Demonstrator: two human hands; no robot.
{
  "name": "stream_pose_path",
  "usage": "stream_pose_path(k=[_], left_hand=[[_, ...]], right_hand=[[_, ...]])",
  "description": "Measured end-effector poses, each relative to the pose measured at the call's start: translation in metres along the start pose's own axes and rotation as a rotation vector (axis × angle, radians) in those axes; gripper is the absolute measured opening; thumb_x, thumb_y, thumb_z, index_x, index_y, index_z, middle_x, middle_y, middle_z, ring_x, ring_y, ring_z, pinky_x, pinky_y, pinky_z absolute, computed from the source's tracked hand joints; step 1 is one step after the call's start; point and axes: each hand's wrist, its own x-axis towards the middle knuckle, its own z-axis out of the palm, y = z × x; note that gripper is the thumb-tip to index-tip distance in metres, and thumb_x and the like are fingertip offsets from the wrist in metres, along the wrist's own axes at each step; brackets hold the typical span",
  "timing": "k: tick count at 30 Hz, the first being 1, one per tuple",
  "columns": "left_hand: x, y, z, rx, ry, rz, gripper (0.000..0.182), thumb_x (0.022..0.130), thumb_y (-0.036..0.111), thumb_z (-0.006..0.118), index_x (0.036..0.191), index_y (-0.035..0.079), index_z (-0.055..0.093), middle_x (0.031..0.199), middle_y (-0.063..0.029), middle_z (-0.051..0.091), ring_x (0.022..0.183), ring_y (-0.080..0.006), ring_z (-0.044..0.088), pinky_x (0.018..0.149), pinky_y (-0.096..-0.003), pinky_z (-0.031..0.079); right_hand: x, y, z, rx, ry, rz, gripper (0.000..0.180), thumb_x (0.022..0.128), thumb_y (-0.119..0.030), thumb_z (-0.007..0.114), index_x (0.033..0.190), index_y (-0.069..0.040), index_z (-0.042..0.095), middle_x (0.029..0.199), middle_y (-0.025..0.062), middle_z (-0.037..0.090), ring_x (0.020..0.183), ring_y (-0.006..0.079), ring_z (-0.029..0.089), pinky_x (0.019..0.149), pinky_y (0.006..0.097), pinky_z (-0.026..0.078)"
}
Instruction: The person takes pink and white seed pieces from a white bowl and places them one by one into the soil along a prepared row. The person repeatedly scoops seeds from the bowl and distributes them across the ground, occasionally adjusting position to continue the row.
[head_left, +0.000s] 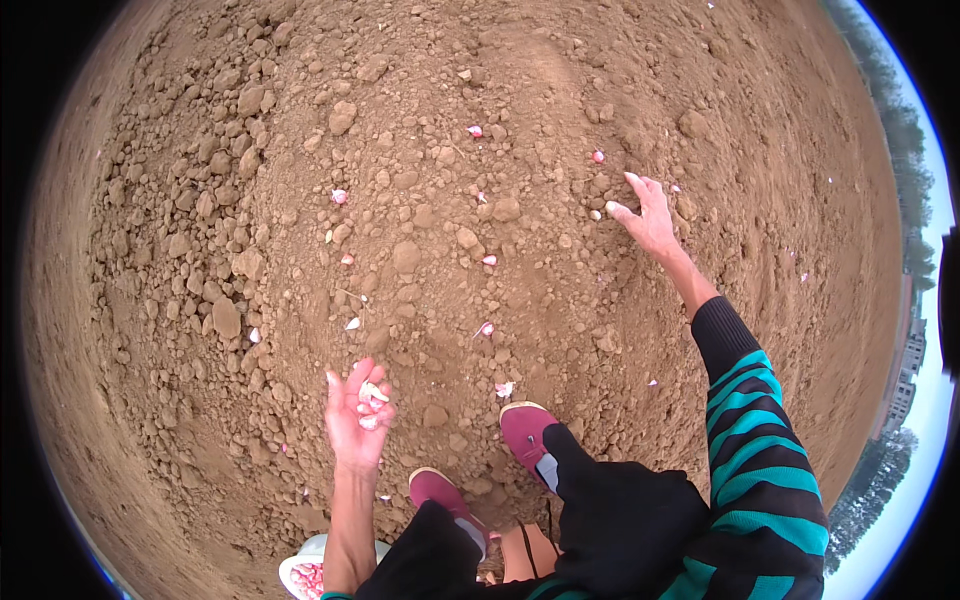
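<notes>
Several pinkish-white garlic cloves (369, 422) rest in my left hand (351, 435), palm up, with the fingers curled around them. Out to the right, my right hand (649, 221) reaches low over the brown soil, thumb and fingers apart and nothing seen between them. Just beyond its fingertips a red-pink garlic clove (598, 157) sits on the ground. A pale clove or small stone (595, 215) lies by the thumb. More cloves are spread over the soil in front of me, among them a pink clove (489, 260) and a whitish clove (352, 324).
Below my left forearm stands a white bucket (288, 570) with garlic cloves inside. My maroon shoes (525, 431) are planted on the cloddy soil (420, 330). Larger clods (226, 318) cover the left side. An orange-brown object with dark straps (529, 553) shows between my legs.
</notes>
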Motion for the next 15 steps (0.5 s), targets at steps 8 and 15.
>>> stream_pose_path(k=[8,15], left_hand=[[-0.013,0.000,-0.009,-0.082,-0.034,0.022,0.056,0.101,0.049,0.037,0.126,0.002,0.055,0.102,-0.0105,0.065,0.080,-0.0196,0.060,0.050,-0.0254,0.045],[-0.020,0.005,-0.012,-0.113,-0.041,0.053,0.055,0.101,0.048,0.037,0.128,0.002,0.053,0.101,-0.0100,0.063,0.081,-0.0196,0.059,0.049,-0.0243,0.045]], right_hand=[[0.037,-0.077,0.012,0.462,-0.072,-0.055,0.076,0.086,-0.041,0.063,0.144,-0.003,0.034,0.140,0.0171,0.043,0.123,0.0322,0.049,0.109,0.0401,0.033],[0.007,-0.146,0.044,0.087,-0.328,-0.038,0.091,0.080,-0.058,0.064,0.148,-0.009,0.029,0.146,0.0181,0.033,0.136,0.0381,0.029,0.110,0.0475,0.032]])
